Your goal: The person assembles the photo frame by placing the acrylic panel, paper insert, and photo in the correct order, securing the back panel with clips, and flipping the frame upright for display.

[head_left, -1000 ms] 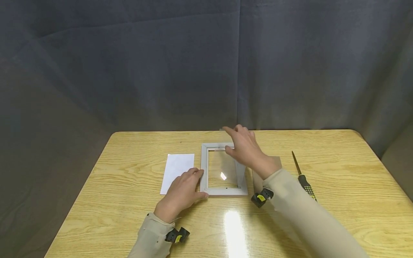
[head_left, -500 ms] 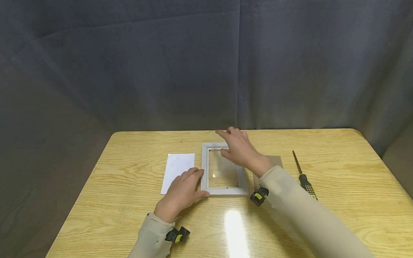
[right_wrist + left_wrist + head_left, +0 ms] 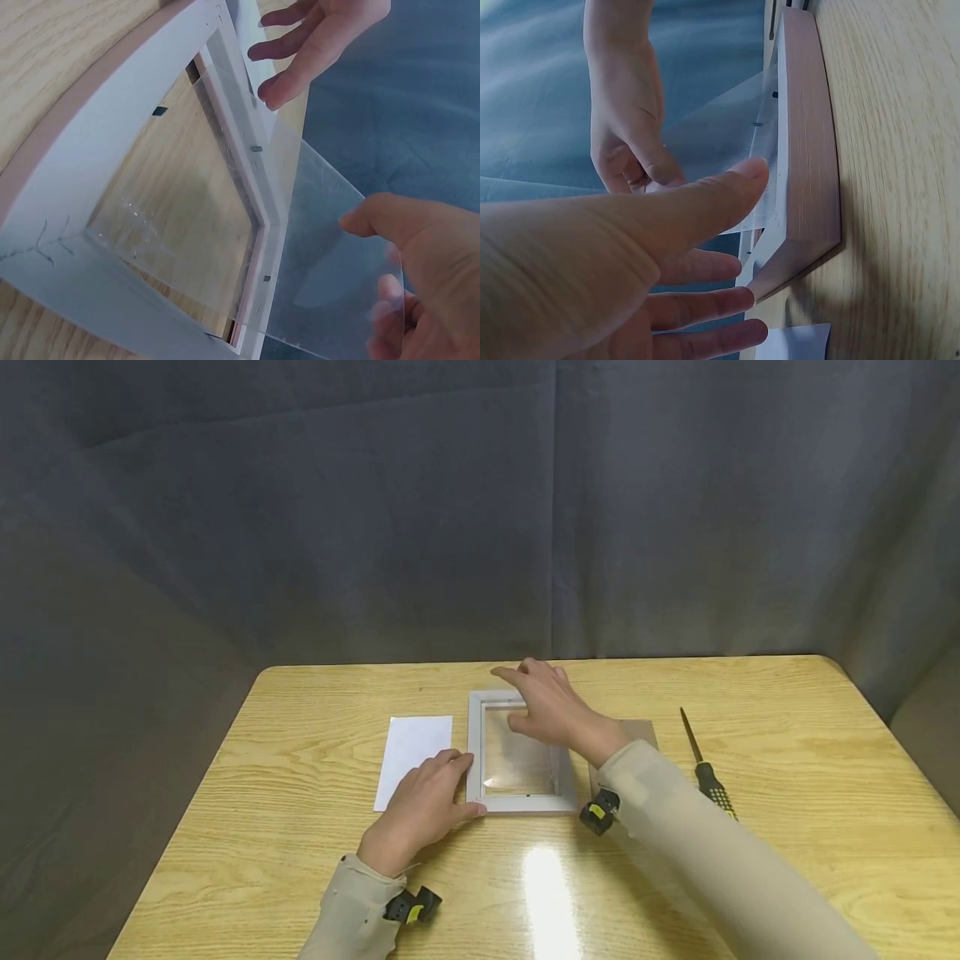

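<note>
On the bench (image 3: 300, 760), paper (image 3: 408, 752) is lying at nine o'clock from the frame (image 3: 474, 735), a board (image 3: 642, 732) at three, and a screwdriver (image 3: 707, 778) farther out at three. A pane (image 3: 319, 240) is slanting over the frame's opening; cloth (image 3: 420, 543) is hanging behind at twelve.

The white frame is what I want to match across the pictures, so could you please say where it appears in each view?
Head: the white frame is just right of centre, below mid-height.
Left wrist: the white frame is right of centre, from near the top to below the middle.
Right wrist: the white frame spans much of the left half, top edge to bottom edge.
Shared landmark: the right hand, pinching the clear sheet.
</note>
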Available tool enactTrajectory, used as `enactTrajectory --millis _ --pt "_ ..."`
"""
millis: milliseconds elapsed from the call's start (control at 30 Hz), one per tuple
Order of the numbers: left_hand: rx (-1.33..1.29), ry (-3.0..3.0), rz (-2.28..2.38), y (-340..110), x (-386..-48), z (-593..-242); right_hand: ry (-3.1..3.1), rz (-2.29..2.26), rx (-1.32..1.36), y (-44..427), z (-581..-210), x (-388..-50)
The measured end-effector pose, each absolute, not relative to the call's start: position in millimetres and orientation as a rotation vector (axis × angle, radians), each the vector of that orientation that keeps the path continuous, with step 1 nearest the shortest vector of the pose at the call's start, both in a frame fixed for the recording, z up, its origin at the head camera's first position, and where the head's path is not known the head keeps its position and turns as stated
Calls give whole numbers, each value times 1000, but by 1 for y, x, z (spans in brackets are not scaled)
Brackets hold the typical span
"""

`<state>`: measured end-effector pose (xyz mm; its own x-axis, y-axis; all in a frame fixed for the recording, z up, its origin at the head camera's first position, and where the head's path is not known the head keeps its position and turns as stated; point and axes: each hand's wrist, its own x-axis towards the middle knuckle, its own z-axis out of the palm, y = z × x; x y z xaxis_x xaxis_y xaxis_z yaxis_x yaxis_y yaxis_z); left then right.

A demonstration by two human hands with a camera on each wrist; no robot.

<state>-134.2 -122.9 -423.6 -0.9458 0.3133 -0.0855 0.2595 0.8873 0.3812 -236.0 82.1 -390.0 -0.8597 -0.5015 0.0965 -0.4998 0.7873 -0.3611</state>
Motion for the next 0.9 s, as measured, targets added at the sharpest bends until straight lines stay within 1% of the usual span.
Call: enactTrajectory --millis 433,900 --pt "451 2911 553 -123 -134 -423 2913 -580 -868 84 -394 -241" --pt "435 2898 549 -122 -134 -423 2887 -568 -860 82 -407 -245"
